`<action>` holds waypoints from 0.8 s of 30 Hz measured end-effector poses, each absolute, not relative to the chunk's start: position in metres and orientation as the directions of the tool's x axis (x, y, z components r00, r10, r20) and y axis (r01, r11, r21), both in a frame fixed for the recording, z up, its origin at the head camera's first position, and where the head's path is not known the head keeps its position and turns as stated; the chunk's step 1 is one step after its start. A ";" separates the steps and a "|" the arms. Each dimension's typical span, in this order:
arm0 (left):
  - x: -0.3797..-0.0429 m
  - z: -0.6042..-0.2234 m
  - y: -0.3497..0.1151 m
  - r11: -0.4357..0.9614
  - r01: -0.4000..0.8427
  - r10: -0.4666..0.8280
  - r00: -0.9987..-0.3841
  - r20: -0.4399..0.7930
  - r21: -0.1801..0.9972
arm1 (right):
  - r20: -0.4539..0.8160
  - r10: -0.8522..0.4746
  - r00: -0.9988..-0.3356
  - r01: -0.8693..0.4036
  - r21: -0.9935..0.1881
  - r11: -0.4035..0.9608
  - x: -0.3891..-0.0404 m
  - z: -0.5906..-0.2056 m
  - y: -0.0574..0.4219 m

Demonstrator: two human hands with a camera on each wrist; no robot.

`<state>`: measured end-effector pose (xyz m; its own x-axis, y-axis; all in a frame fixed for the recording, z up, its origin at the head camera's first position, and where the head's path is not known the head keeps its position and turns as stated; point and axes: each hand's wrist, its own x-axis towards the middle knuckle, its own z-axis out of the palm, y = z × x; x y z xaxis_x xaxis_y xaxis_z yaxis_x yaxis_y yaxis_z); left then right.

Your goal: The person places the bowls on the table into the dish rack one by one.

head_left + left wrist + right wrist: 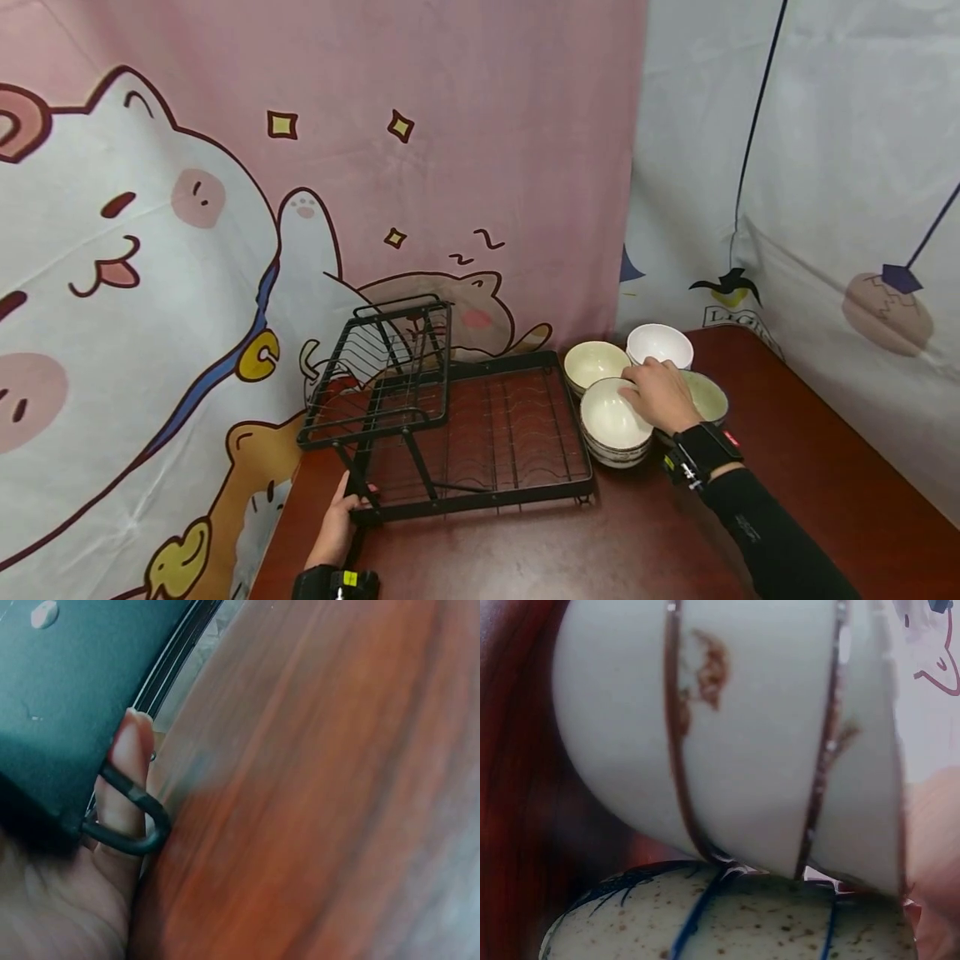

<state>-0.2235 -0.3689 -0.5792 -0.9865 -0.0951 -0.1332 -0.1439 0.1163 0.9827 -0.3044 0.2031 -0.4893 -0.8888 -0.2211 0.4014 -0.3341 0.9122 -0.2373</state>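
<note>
A black two-tier dish rack (517, 493) stands on the table, its small raised tier at the left. My left hand (336, 523) grips the rack's front left corner. In the left wrist view a finger (124, 787) lies along the dark frame behind a bent black loop (154, 825). My right hand (663, 396) pinches the rim of the front cream bowl (615, 417), which sits at the top of a stack. Up close in the right wrist view, a white bowl (750, 750) with brown bands stands beside a speckled bowl (742, 922) with blue lines.
Behind the stack are another cream bowl (596, 364) and a white bowl (660, 343). A greenish bowl (708, 396) sits to the right, partly covered by my hand. The brown table (540, 554) meets printed cloth (525, 167) at the back and a pale cloth at the right.
</note>
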 end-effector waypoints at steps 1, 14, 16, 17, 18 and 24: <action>-0.224 -0.579 -0.369 0.113 -0.141 -0.096 -0.987 -0.131 0.983 | 0.415 -0.225 -0.882 -0.344 -0.239 0.908 -0.305 -0.489 0.203; -0.220 -0.581 -0.371 0.043 -0.128 -0.131 -0.984 -0.122 0.991 | 0.636 -0.230 -0.737 -0.448 -0.205 0.870 -0.301 -0.483 0.193; -0.220 -0.582 -0.370 0.040 -0.133 -0.132 -0.983 -0.127 0.990 | 0.649 -0.181 -0.739 -0.451 -0.276 0.849 -0.301 -0.480 0.193; -0.220 -0.582 -0.369 0.042 -0.129 -0.130 -0.984 -0.123 0.991 | 0.643 -0.145 -0.752 -0.445 -0.334 0.831 -0.301 -0.478 0.193; -0.219 -0.582 -0.369 0.039 -0.124 -0.130 -0.984 -0.118 0.991 | 0.626 -0.104 -0.773 -0.433 -0.399 0.809 -0.301 -0.476 0.194; -0.221 -0.582 -0.365 0.029 -0.071 -0.124 -0.990 -0.067 0.997 | 0.414 0.067 -0.908 -0.319 -0.785 0.531 -0.299 -0.467 0.199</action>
